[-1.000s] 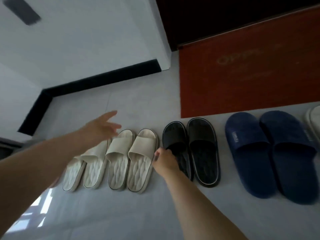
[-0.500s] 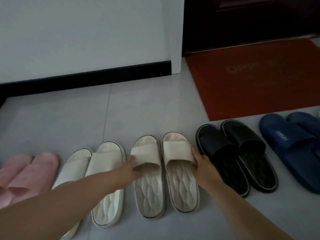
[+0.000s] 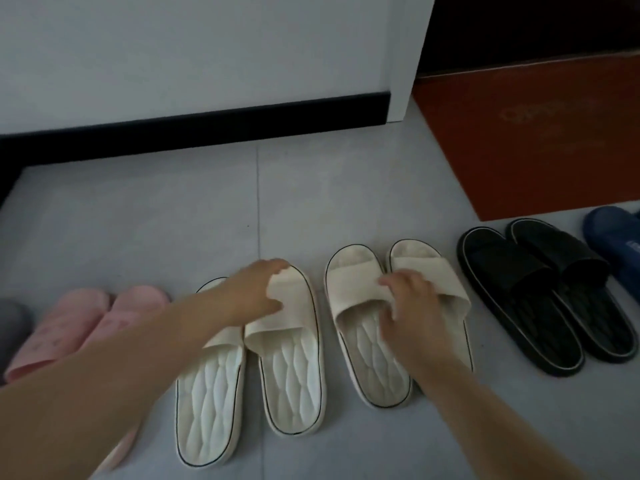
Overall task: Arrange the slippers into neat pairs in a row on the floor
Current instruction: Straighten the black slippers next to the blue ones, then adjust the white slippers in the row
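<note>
— Under my left hand (image 3: 258,294), what do you make out?

— My fingers (image 3: 273,268) are curled down onto the strap of a cream slipper (image 3: 294,368), thumb on the strap's near edge, so I'm pinching it to shift that one against its mate (image 3: 207,393), which lies touching it on the side away from the red mat (image 3: 540,140).

— And the other hand?

— My right hand (image 3: 408,306) is clamped on the strap of the next cream slipper (image 3: 360,296), one place nearer the mat; its partner (image 3: 429,268) touches it.

— Why hold both pairs?

— I'd guess to square the toes into one line. Black slippers (image 3: 540,303) and a blue one (image 3: 613,237) sit closest to the mat, pink slippers (image 3: 79,323) farthest, all on the floor (image 3: 207,209).
</note>
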{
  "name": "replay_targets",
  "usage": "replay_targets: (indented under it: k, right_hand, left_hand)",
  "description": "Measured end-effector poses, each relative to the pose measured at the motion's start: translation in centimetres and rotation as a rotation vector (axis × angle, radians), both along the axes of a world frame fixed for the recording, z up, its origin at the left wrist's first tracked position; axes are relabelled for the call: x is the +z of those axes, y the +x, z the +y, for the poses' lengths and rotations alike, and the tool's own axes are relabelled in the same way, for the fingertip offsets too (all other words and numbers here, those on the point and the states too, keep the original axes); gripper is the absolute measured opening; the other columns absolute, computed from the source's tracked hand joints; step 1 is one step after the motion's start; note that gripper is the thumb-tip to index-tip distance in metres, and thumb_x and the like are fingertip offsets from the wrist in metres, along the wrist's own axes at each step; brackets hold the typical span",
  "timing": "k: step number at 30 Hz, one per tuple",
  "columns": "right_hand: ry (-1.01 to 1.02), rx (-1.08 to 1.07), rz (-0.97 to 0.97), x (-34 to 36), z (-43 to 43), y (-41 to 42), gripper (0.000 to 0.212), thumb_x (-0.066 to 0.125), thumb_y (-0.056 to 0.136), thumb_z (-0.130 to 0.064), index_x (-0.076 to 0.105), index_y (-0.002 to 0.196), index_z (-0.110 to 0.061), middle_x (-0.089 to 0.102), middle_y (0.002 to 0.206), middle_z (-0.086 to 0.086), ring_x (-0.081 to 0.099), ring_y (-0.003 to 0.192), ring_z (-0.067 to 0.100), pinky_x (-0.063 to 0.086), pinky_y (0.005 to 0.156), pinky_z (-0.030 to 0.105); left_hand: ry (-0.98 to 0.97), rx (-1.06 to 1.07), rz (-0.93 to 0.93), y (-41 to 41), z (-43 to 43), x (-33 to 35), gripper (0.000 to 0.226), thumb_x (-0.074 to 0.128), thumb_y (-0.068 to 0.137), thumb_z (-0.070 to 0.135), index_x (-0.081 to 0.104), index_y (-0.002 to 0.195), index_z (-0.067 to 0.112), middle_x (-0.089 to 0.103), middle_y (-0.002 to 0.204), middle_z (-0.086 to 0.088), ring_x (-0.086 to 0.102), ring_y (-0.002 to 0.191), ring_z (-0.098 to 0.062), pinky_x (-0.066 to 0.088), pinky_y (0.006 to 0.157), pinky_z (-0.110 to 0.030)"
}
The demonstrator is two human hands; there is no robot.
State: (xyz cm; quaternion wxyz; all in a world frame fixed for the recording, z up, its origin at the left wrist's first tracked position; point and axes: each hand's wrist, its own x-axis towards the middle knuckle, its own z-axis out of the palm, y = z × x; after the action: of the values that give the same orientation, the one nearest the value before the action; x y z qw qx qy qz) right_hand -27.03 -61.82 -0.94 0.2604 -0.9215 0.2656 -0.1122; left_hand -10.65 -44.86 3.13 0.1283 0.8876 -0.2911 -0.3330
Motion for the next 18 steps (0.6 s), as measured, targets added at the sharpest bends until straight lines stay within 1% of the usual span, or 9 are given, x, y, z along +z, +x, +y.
replay_targets:
  k: [1,3,5,6,8,10,14,16,18]
  right_hand:
    - [0.038,0.113,0.010,0.2,2.2,1.0,0.039,0.051,0.076,-0.012,0.057,0.114,-0.020,0.052,0.121,0.004,0.049,0.108,0.025,0.039,0.093,0.034]
    - [0.083,0.270,0.144,-0.3,6.0,2.7,0.043,0.048,0.081,-0.014,0.048,0.123,-0.023,0.049,0.123,0.003,0.050,0.109,0.024,0.042,0.090,0.034]
    - [0.094,0.287,0.341,-1.2,8.0,4.0,0.054,0.045,0.088,-0.022,0.027,0.139,-0.024,0.050,0.126,0.007,0.053,0.109,0.028,0.043,0.084,0.033]
    - [0.090,0.272,0.426,-1.6,8.4,4.4,0.059,0.042,0.091,-0.026,0.016,0.144,-0.023,0.053,0.125,0.009,0.056,0.108,0.029,0.043,0.080,0.033]
    - [0.039,0.261,0.521,-2.3,8.6,4.9,0.061,0.036,0.094,-0.024,0.005,0.147,-0.021,0.056,0.125,0.014,0.057,0.107,0.031,0.043,0.079,0.034]
    - [-0.027,0.267,0.537,-2.8,8.6,4.9,0.059,0.032,0.094,-0.015,0.005,0.147,-0.020,0.056,0.125,0.014,0.057,0.106,0.030,0.042,0.079,0.034]
    - [-0.057,0.254,0.570,-3.3,9.3,4.6,0.062,0.034,0.094,-0.017,0.004,0.147,-0.025,0.064,0.110,0.006,0.060,0.095,0.023,0.030,0.065,0.026]
    - [-0.017,0.238,0.576,-3.7,9.5,4.8,0.061,0.033,0.094,-0.019,0.003,0.147,-0.027,0.065,0.104,0.006,0.060,0.089,0.022,0.033,0.066,0.026]
    - [0.054,0.242,0.559,-4.3,9.5,5.2,0.062,0.032,0.094,-0.020,0.001,0.147,-0.029,0.064,0.102,0.008,0.059,0.084,0.022,0.036,0.068,0.027]
  left_hand:
    - [0.099,-0.009,-0.053,0.9,1.4,0.0,0.084,0.071,0.076,0.025,0.021,0.144,0.024,0.034,0.145,-0.008,0.038,0.130,-0.027,0.034,0.107,-0.032]
    - [0.328,-0.008,-0.064,1.2,4.1,-0.2,0.107,0.077,0.067,0.037,0.007,0.146,0.026,0.023,0.150,-0.011,0.031,0.135,-0.033,0.032,0.110,-0.039]
    - [0.481,0.011,-0.024,0.3,6.5,-0.9,0.119,0.079,0.065,0.037,-0.007,0.146,0.032,0.010,0.154,-0.012,0.027,0.137,-0.036,0.033,0.110,-0.043]
    - [0.502,0.022,-0.012,-0.2,7.4,-1.4,0.118,0.078,0.068,0.032,-0.011,0.145,0.034,0.007,0.155,-0.012,0.029,0.137,-0.037,0.034,0.109,-0.043]
    - [0.449,0.049,-0.050,-1.0,8.8,-2.4,0.104,0.068,0.079,0.018,-0.011,0.145,0.035,0.009,0.154,-0.015,0.037,0.133,-0.036,0.038,0.107,-0.041]
    - [0.360,0.081,-0.139,-0.9,9.5,-3.1,0.086,0.053,0.086,0.007,-0.002,0.146,0.032,0.020,0.150,-0.014,0.046,0.127,-0.036,0.041,0.104,-0.041]
    - [0.256,0.108,-0.209,0.9,10.3,-3.2,0.057,0.049,0.088,0.014,0.025,0.140,0.019,0.042,0.127,-0.016,0.055,0.111,-0.037,0.046,0.095,-0.043]
    - [0.268,0.108,-0.221,1.6,10.5,-3.0,0.052,0.051,0.088,0.017,0.029,0.135,0.018,0.044,0.123,-0.016,0.055,0.109,-0.037,0.048,0.091,-0.042]
    - [0.278,0.105,-0.227,1.8,10.5,-3.2,0.057,0.053,0.087,0.016,0.027,0.137,0.020,0.042,0.127,-0.015,0.054,0.112,-0.037,0.046,0.091,-0.041]
